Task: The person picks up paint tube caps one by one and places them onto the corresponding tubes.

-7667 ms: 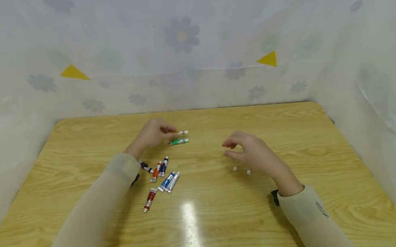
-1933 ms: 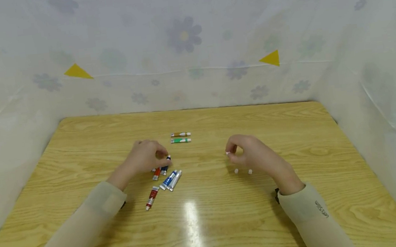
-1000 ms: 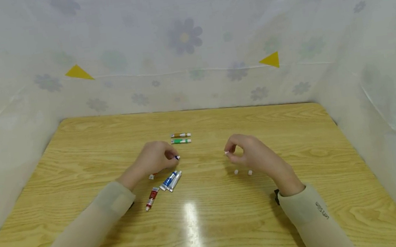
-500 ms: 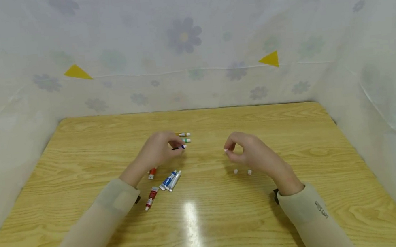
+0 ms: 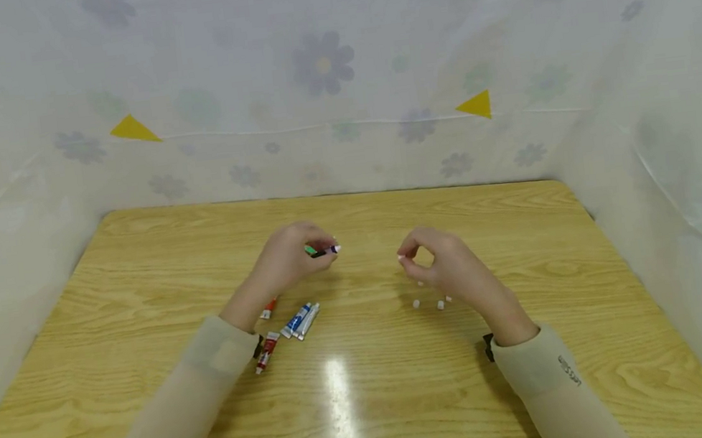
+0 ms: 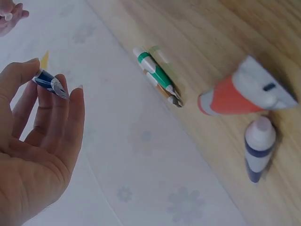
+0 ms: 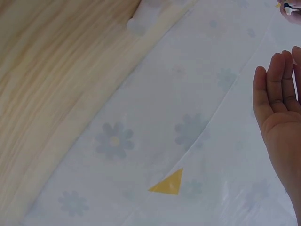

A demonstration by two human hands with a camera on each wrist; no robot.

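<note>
Dark-blue tube — now lifted, left grip

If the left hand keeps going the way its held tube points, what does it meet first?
Probably the right hand: the left hand pinches a small dark-blue paint tube aimed rightward at it, over bare wooden table. Relative height is unclear.

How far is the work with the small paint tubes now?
Done, it seems: the green tube and a brown tube lie side by side. In hand: the left hand pinches a dark blue tube near them; the right hand pinches a small white piece. Left: the orange tube, blue tubes and red tube, clustered nearer.
</note>
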